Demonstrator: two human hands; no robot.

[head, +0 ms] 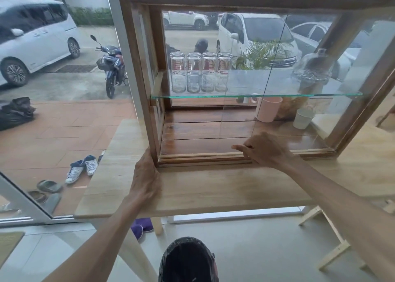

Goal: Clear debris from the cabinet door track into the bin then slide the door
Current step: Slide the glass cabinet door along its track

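Wooden cabinet on desk. Left hand flat against its lower left corner, grip spread. Right hand at door track, fingers extended, grip loosely spread. Bin below on floor.

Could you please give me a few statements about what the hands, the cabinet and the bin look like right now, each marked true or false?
1. The right hand is at the bottom door track of the cabinet. True.
2. The left hand is reaching inside, among the glasses. False: it rests flat on the wooden table against the cabinet's front left corner.
3. Four clear glasses stand in a row on the glass shelf. True.
4. The pink cup sits on the glass shelf. False: it stands below the shelf, on the cabinet floor.
5. The black-lined bin is on the floor below the table's front edge. True.
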